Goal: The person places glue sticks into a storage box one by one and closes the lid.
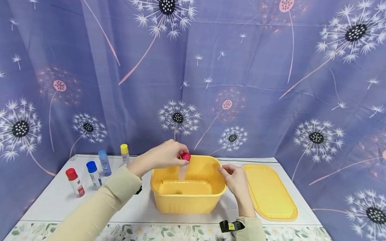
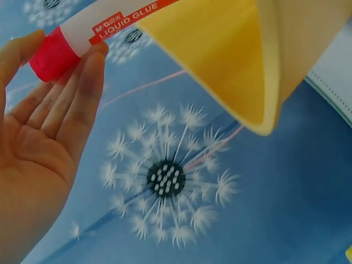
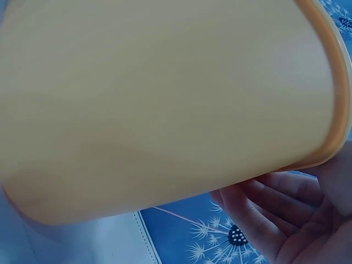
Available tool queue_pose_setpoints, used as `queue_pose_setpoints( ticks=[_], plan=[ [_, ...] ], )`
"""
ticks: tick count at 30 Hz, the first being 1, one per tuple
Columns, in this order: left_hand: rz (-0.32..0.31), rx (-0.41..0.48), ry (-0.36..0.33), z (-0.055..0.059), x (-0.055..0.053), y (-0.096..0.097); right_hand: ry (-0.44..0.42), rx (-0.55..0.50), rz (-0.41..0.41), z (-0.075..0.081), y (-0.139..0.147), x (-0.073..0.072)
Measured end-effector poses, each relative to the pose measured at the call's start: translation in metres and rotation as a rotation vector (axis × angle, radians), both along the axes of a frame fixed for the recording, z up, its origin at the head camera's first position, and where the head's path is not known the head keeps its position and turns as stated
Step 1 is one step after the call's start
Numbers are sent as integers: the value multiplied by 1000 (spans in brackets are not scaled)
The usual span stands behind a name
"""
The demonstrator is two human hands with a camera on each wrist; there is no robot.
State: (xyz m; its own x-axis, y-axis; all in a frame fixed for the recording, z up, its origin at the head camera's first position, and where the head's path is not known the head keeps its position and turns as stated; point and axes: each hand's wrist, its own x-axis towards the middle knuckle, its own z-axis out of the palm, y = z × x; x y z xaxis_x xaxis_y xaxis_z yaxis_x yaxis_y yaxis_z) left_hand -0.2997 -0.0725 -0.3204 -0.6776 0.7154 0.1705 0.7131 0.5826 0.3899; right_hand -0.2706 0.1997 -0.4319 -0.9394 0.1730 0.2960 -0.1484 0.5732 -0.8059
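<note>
My left hand [image 1: 167,156] pinches a liquid glue bottle [image 1: 183,172] by its red cap. The bottle hangs lower end down inside the opening of a deep yellow plastic box [image 1: 186,205]. In the left wrist view, the white bottle [image 2: 124,19] shows red "LIQUID GLUE" lettering, and thumb and fingertips are at its cap. My right hand [image 1: 237,181] grips the box's right rim near the back corner. From the right wrist, the box's outer wall [image 3: 165,110] fills most of the view, with the right hand [image 3: 286,214] at its edge.
Left of the box stand several bottles: one red-capped [image 1: 75,182], one dark-blue-capped [image 1: 94,174], one light blue [image 1: 105,163] and one yellow-capped [image 1: 124,154]. A flat yellow lid [image 1: 270,192] lies on the white table [image 1: 134,211] to the right. A dandelion-print curtain [image 1: 215,64] hangs behind.
</note>
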Motion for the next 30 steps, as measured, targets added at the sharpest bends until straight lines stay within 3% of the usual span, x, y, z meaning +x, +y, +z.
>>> queue_pose_setpoints(
  ticks=[4,12,15,20,30],
  plan=[
    [-48,-63,10,-7,-8,16,2,8,3,-1,0,-1],
    [-72,-142,-29,-14,-12,42,0,5,5,-2,0,-2],
    [-67,-162,-39,-17,-14,52,-3,-2,4,-2,0,-2],
    [-58,-235,5,-17,-16,68,0,2,0,-3,1,-3],
    [-4,-366,-17,-21,-19,93,-1,-17,4,-3,1,-2]
  ],
)
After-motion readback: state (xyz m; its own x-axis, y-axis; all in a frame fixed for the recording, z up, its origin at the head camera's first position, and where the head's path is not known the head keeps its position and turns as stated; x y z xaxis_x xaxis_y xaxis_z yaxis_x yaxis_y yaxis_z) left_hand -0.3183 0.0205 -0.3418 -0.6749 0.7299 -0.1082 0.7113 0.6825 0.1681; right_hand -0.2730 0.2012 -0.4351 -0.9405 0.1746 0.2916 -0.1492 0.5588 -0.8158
